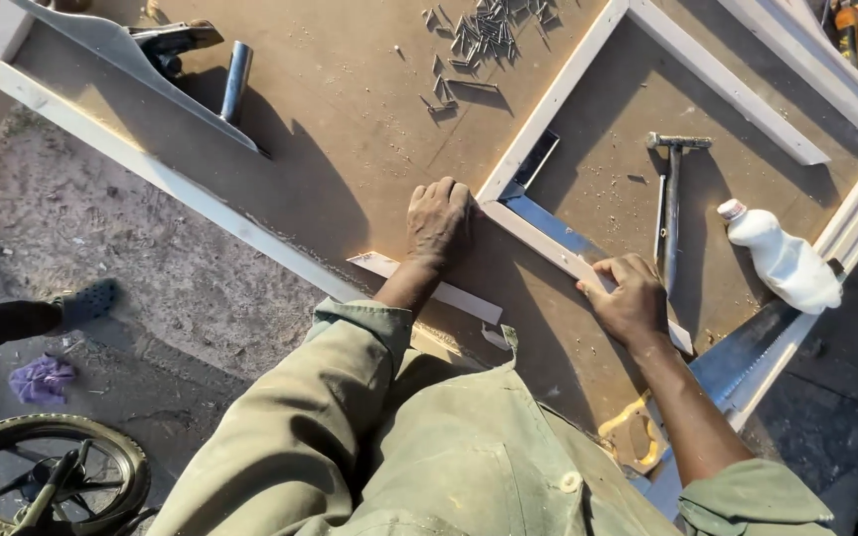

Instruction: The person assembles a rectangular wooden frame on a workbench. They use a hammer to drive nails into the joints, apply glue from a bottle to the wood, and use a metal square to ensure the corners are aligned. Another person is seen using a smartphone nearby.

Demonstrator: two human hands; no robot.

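Left hand [438,220] lies flat, fingers together, pressing on the corner where two pale strips [548,99] meet on the brown board [350,119]. Right hand [631,298] grips the lower strip [548,248] — fingers curled over its edge — beside a hammer [671,208] and a white bottle [785,260].

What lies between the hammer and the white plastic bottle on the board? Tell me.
Nothing: in the head view the stretch between the hammer and the white plastic bottle is bare brown board, partly in shadow.
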